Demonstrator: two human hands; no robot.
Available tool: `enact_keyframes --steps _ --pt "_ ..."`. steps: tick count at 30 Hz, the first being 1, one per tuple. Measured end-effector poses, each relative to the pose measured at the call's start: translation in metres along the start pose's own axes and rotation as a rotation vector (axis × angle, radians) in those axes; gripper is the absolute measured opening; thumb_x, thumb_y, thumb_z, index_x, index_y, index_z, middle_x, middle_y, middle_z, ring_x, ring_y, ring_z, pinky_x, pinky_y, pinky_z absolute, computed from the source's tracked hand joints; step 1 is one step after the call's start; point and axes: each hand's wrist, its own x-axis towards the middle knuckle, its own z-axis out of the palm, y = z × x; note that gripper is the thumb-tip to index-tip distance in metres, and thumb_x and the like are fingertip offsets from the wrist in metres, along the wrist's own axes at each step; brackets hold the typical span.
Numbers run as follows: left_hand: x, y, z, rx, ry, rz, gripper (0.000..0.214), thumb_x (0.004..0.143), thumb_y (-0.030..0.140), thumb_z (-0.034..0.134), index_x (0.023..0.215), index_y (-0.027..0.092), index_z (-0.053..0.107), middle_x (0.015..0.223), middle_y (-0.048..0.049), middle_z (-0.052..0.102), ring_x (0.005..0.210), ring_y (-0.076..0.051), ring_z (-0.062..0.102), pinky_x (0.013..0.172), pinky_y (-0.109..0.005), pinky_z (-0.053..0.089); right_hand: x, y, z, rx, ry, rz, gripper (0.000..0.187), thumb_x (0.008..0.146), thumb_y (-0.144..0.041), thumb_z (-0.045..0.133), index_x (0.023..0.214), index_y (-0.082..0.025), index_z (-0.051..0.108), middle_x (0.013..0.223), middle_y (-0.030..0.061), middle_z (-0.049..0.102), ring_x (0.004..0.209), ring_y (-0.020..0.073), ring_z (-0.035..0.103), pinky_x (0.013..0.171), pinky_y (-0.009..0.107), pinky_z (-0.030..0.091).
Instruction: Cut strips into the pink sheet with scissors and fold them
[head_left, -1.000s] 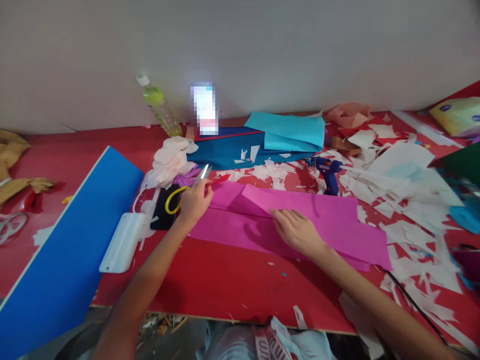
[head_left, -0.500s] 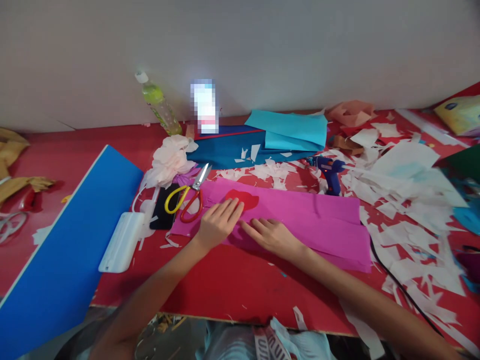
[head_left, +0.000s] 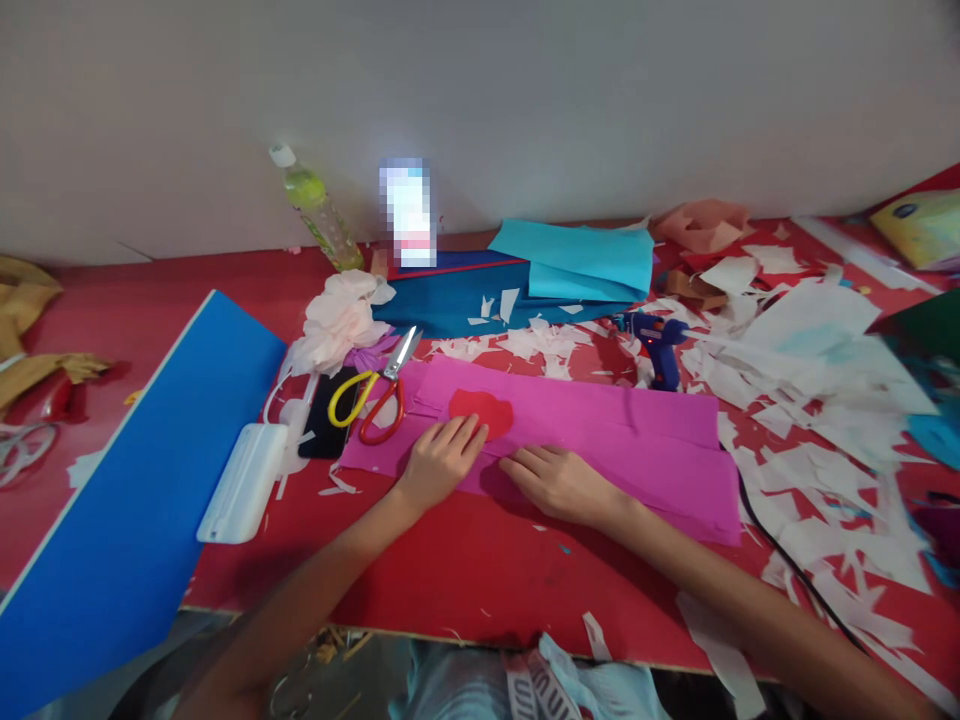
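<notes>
1. Head view: the left hand [head_left: 442,462] lies flat and released on the pink paper [head_left: 600,440]; a second ago it gripped the scissors [head_left: 375,390].
2. Right hand [head_left: 559,480] presses open-palmed on the paper's near edge, shifted left since then.
3. Scissors now rest left of the paper, beside a black phone [head_left: 321,425].
4. Paper lies folded flat on the red table [head_left: 450,560], exposing a cut hole [head_left: 481,412].
5. Far right stands a blue glue gun [head_left: 658,345].

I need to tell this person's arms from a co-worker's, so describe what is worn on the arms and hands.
Both arms are bare from the bottom edge of the picture to the fingertips: no sleeve, glove, watch, bracelet or ring shows on the left hand or the right hand. No markings show on either forearm. Below the arms, pale light-blue clothing with a pinkish printed band shows at the lap.
</notes>
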Motion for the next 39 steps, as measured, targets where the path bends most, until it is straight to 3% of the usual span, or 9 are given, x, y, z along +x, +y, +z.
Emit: enact_keyframes --steps 8,10,12,17,24,29,33,36,39 --pt "-0.002 -0.002 0.000 -0.045 0.051 0.024 0.028 0.089 0.016 0.049 0.114 0.020 0.061 0.119 -0.0081 0.066 0.107 -0.021 0.061 0.091 -0.037 0.047 -0.010 0.014 -0.003 0.023 0.105 0.126 0.021 0.092 -0.010 0.037 0.098 -0.014 0.057 0.079 0.0065 0.063 0.069 0.0149 0.056 0.062 0.027 0.040" --pt "-0.003 -0.008 -0.005 -0.080 0.054 -0.028 0.027 0.090 0.019 0.047 0.112 0.021 0.062 0.116 -0.0075 0.067 0.105 -0.021 0.062 0.091 -0.036 0.047 -0.013 0.020 -0.006 0.015 0.109 0.161 0.019 0.091 -0.011 0.039 0.098 -0.014 0.057 0.082 0.0076 0.064 0.071 0.0157 0.057 0.062 0.027 0.041" --pt "-0.004 -0.021 -0.013 -0.066 0.035 -0.164 0.027 0.091 0.020 0.043 0.110 0.020 0.063 0.112 -0.0081 0.068 0.099 -0.021 0.064 0.085 -0.035 0.048 -0.017 0.024 -0.010 0.010 0.119 0.188 0.018 0.092 -0.012 0.040 0.099 -0.014 0.057 0.085 0.0084 0.065 0.073 0.0168 0.058 0.064 0.028 0.042" --pt "-0.011 -0.068 -0.030 0.128 -0.180 -0.656 0.036 0.090 0.031 0.042 0.117 0.010 0.056 0.109 -0.0196 0.063 0.099 -0.033 0.060 0.073 -0.040 0.049 -0.029 0.026 -0.016 0.043 0.079 0.198 0.017 0.093 -0.021 0.043 0.095 -0.015 0.059 0.084 0.0090 0.064 0.076 0.0187 0.057 0.068 0.032 0.041" --pt "-0.011 -0.090 -0.032 0.172 -0.444 -0.730 0.042 0.088 0.038 0.043 0.115 0.007 0.053 0.100 -0.0194 0.063 0.091 -0.032 0.062 0.066 -0.035 0.048 -0.034 0.021 -0.014 -0.012 0.016 0.152 0.019 0.092 -0.023 0.047 0.081 -0.014 0.059 0.075 0.0065 0.060 0.070 0.0173 0.052 0.067 0.032 0.034" --pt "0.003 -0.102 -0.034 0.035 -0.589 -0.861 0.048 0.081 0.050 0.047 0.104 0.009 0.056 0.097 -0.0219 0.066 0.086 -0.036 0.065 0.066 -0.038 0.047 -0.036 0.018 -0.014 -0.028 0.006 0.125 0.019 0.092 -0.021 0.047 0.078 -0.015 0.058 0.075 0.0058 0.059 0.069 0.0165 0.050 0.067 0.032 0.031" --pt "0.005 -0.117 -0.039 -0.078 -0.597 -0.989 0.048 0.076 0.056 0.048 0.096 0.014 0.058 0.095 -0.0201 0.068 0.085 -0.037 0.065 0.063 -0.038 0.046 -0.040 0.018 -0.012 -0.026 0.035 0.114 0.019 0.092 -0.019 0.046 0.077 -0.015 0.057 0.073 0.0050 0.059 0.068 0.0157 0.050 0.066 0.031 0.030" --pt "-0.001 -0.117 -0.048 -0.420 -0.599 -0.983 0.042 0.073 0.058 0.051 0.085 0.018 0.056 0.082 -0.0105 0.068 0.076 -0.028 0.064 0.057 -0.032 0.044 -0.042 0.018 -0.009 -0.034 0.057 0.106 0.020 0.093 -0.016 0.045 0.078 -0.015 0.058 0.072 0.0046 0.059 0.067 0.0157 0.050 0.065 0.031 0.031" --pt "-0.007 -0.099 -0.063 -0.855 -0.700 -0.886 0.036 0.073 0.056 0.053 0.079 0.020 0.054 0.067 -0.0020 0.061 0.059 -0.019 0.058 0.050 -0.027 0.041 -0.041 0.018 -0.008 -0.042 0.058 0.090 0.021 0.093 -0.014 0.044 0.077 -0.015 0.058 0.070 0.0042 0.059 0.065 0.0156 0.048 0.065 0.031 0.030"
